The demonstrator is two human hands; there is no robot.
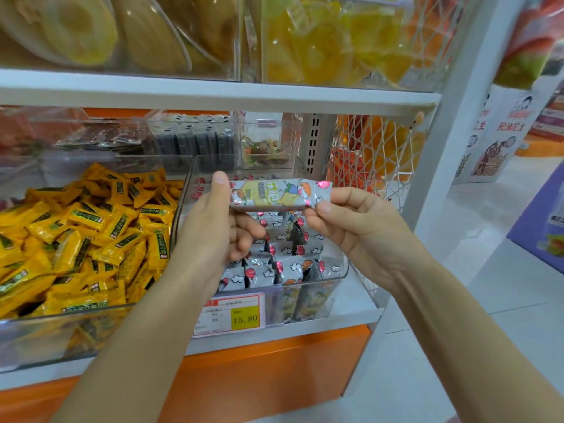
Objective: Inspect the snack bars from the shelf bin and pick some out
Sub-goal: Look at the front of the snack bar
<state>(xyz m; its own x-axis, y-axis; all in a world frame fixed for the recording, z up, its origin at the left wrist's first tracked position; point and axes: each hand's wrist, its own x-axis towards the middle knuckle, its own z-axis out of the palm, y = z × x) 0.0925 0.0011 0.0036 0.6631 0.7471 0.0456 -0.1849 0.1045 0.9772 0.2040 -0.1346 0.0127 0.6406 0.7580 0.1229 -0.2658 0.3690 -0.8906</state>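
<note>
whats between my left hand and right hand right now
One grey snack bar, roughly level: left hand pinches one end, right hand the other, above the clear bin. Seen in the head view.

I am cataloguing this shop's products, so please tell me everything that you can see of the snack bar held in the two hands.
The snack bar is a long, flat packet in a shiny silver-grey wrapper that looks like foil, printed with a yellow patch, cartoon figures and pink spots near the ends. It looks sealed and whole. It lies about level, printed face toward the camera, above the clear bin of similar bars. The left hand grips its left end; the right hand pinches its crimped right end.
</note>
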